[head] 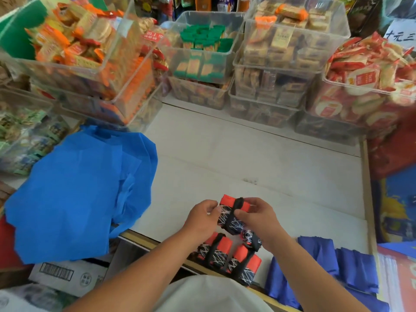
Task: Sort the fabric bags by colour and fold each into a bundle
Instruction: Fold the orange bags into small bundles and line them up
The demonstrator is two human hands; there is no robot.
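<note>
— How far along is the person?
— Finished red-and-black patterned fabric bundles (221,252) lie strapped at the white counter's (270,158) near edge, with folded dark-blue fabric bags (326,266) just to their right. The loose bright-blue fabric bags (78,194) on the left look unfolded.
— And the hands?
— Another red-and-black bundle (231,202) is held just above the counter. The left hand (203,218) pinches its left end, and the right hand's (258,219) grip pinches the black strap, seemingly fastening it.
</note>
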